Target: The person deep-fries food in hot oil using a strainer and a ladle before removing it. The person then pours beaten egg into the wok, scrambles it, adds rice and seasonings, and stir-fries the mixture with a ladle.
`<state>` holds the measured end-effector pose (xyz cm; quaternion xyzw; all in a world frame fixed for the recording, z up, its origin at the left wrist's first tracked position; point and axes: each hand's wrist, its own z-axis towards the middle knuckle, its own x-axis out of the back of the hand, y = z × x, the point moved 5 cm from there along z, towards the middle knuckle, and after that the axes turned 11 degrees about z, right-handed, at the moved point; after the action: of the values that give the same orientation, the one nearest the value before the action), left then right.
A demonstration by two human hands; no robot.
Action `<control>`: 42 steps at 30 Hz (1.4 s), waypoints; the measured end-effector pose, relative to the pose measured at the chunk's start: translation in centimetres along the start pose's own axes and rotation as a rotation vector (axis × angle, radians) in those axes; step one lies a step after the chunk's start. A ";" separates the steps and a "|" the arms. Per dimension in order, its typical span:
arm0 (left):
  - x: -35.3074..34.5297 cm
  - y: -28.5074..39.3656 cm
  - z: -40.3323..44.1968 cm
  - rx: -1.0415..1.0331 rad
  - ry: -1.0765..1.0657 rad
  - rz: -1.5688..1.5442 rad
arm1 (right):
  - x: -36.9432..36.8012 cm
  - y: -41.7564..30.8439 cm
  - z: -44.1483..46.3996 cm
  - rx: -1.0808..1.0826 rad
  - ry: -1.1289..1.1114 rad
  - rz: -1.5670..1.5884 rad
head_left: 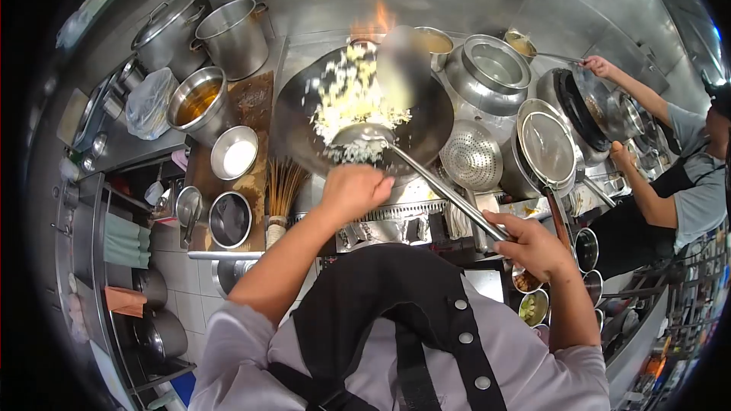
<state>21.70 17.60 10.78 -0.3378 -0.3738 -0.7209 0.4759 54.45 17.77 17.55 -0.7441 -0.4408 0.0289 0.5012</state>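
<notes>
A large dark wok [434, 118] is in front of me, with loose white and yellow bits of food [354, 95] heaped and partly in the air over it. My left hand [355, 196] is closed in a fist at the wok's near rim; the exact grip is hidden under the fingers. Wrapped around the long metal handle of a wok ladle [445, 190] is my right hand [533, 243]. The ladle's bowl hangs face down over the near part of the wok, by the food. A blurred patch hides part of the wok's far side.
Flames [373, 23] rise behind the wok. A perforated skimmer [472, 156] and mesh strainer [547, 148] lie to the right. On the left are a pot of amber liquid [196, 106], a white-filled bowl [234, 152] and a bamboo brush [284, 198]. A co-worker [685, 183] handles another wok.
</notes>
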 end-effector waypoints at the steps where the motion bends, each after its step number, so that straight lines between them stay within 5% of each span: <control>1: -1.5 -0.7 1.0 0.019 0.061 -0.005 | -0.3 -0.5 0.5 0.001 -0.001 0.001; 4: -5.0 -1.3 -0.4 0.057 0.084 0.045 | -2.5 -0.5 5.0 0.065 0.104 -0.209; 7: -5.9 0.8 -5.8 0.034 -0.080 0.115 | -3.1 1.3 10.1 0.361 0.290 -0.256; 10: -1.1 2.2 -7.5 -0.046 -0.039 -0.010 | -2.7 -1.5 5.2 0.279 0.204 -0.240; 12: 1.5 1.4 -3.7 -0.049 0.003 0.049 | -1.5 -0.8 1.1 0.034 0.059 -0.081; 16: -3.0 -1.7 0.5 0.021 0.137 0.038 | -1.9 -0.9 2.4 0.103 0.037 -0.205; 19: -5.1 -0.6 -2.0 0.034 0.039 0.094 | -2.1 -1.5 6.8 -0.006 -0.013 0.152; 21: -3.7 1.5 -6.0 -0.007 -0.102 0.070 | -0.8 -4.7 6.5 0.406 -0.481 0.973; 24: 0.5 2.7 -5.6 -0.069 -0.092 0.020 | 1.8 -9.4 3.5 0.738 -0.489 0.905; 27: 0.5 0.2 -0.2 0.018 0.048 0.047 | 3.2 -14.8 6.1 0.830 0.702 -0.214; 28: -1.1 -0.5 0.5 0.049 0.153 0.063 | 3.9 -17.3 9.7 0.852 0.540 0.171; 29: -2.7 -0.9 0.1 0.073 0.099 0.071 | 5.1 -21.0 13.9 1.128 0.444 0.223; 30: -3.8 -0.8 -0.7 0.104 0.041 0.069 | 5.7 -25.2 16.5 0.953 0.099 0.672; 32: -2.5 1.7 -3.2 0.035 -0.254 0.141 | 8.9 -32.6 20.0 0.995 0.132 0.680; 34: 1.0 3.5 -3.6 -0.031 -0.250 0.018 | 9.6 -35.0 20.2 1.041 0.140 0.748; 36: 0.0 1.8 -1.5 -0.032 -0.188 0.103 | 8.2 -34.3 17.9 0.939 0.613 0.101; 37: -0.6 0.7 -0.4 0.044 -0.078 -0.036 | 5.9 -32.4 15.7 1.223 0.772 -0.115; 38: -2.1 0.2 -0.3 0.046 -0.064 -0.035 | 3.9 -30.8 16.8 1.235 0.770 -0.124; 40: -3.2 -0.5 -0.7 0.108 0.032 0.028 | 1.9 -27.5 18.9 1.308 0.763 0.546; 42: -2.2 1.1 -3.7 0.117 -0.092 0.048 | 3.5 -29.1 17.5 1.277 0.749 0.535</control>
<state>22.95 15.07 7.30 -0.3510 -0.4284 -0.6701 0.4942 29.79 35.95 32.72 -0.3533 0.0532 0.1436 0.9229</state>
